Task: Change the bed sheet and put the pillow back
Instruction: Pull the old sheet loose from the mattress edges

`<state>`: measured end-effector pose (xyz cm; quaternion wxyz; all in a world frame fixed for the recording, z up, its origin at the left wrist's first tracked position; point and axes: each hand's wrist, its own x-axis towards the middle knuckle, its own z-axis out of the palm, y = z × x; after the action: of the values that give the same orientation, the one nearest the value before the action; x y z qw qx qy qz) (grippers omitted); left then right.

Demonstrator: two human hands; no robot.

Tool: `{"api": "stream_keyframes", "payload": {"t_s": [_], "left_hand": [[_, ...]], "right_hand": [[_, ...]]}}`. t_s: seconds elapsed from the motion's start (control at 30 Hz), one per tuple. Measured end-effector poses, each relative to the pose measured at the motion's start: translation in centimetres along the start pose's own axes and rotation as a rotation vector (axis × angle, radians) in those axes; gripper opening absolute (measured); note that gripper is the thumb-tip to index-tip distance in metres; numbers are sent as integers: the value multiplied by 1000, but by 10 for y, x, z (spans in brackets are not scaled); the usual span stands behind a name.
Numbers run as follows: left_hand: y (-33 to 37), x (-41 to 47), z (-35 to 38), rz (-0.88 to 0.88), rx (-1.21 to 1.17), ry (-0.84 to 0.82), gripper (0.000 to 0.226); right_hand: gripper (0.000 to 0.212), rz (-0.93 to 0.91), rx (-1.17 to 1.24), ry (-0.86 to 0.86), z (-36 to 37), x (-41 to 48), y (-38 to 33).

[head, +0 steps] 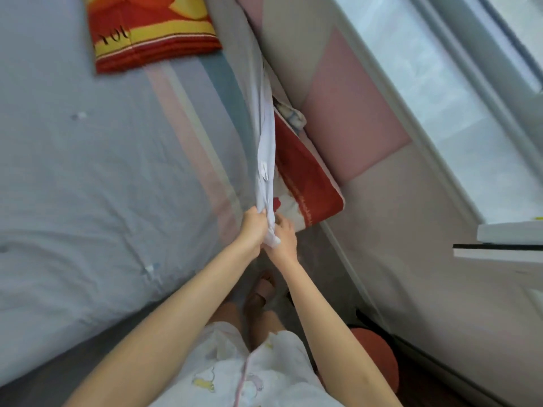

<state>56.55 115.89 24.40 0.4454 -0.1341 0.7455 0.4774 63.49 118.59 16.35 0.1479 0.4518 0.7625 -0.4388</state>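
1. Running up from the hands, a bunched pale edge of the bed sheet (266, 160) is seen lifted off the side of the bed and drawn taut.
2. The bunched edge is gripped by the left hand (252, 227), whose fingers are curled tightly round the cloth.
3. The same bunch is pinched just below by the right hand (283, 236), with thumb and fingers closed on it; the two hands are touching.
4. The rest of the sheet is spread over the bed, grey-blue with pastel stripes near the lifted side.
5. A red and yellow pillow (152, 30) is laid on the sheet at the far end of the bed, well apart from the hands.
6. A red and white cushion (305, 183) is wedged between the bed and the padded wall panel (352, 121), just beside the right hand; whether it is touched cannot be told.
7. A round orange stool (379, 356) is seen on the floor by the person's right arm.
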Motion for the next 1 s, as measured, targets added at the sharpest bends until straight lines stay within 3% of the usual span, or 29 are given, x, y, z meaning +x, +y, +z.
{"api": "stream_keyframes", "payload": {"t_s": [0.07,0.17,0.23,0.3,0.37,0.43,0.47,0.57,0.63,0.73,0.8,0.9,0.93,1.0], "left_hand": [[6,-13,-11,1,-96,22,35],[23,-23,-53,63,-176,34,34],[32,-36,-95,164,-332,19,38],[40,-51,-125,332,-310,-119,42],[33,-77,-150,430,-15,-241,65],[8,-98,-170,456,276,-222,92],[-7,-100,-177,508,365,-144,90],[-41,-94,-197,574,314,307,42],[-60,-81,-228,347,254,532,22],[-95,-77,-288,99,303,630,22],[-109,-94,-324,149,327,704,23],[-95,-121,-368,362,425,658,21],[-87,-127,-381,441,483,614,22],[-80,-129,-383,489,499,543,20]], "right_hand": [[29,-9,-182,-191,-4,-2,-4],[36,-29,-83,-379,-6,-27,-33],[30,99,396,-496,-4,-62,-66],[16,246,883,-507,-8,-84,-86],[20,246,1161,-573,-19,-98,-108],[26,147,1230,-664,-29,-113,-137],[28,102,1230,-679,-32,-122,-153],[29,57,1347,-706,-30,-148,-190],[29,52,1502,-709,-21,-159,-202],[24,25,1641,-611,2,-166,-207],[25,-34,1512,-514,27,-172,-207],[63,-302,548,-314,85,-200,-212],[71,-360,299,-249,108,-211,-216],[85,-678,-51,-25,155,-235,-225]]}}
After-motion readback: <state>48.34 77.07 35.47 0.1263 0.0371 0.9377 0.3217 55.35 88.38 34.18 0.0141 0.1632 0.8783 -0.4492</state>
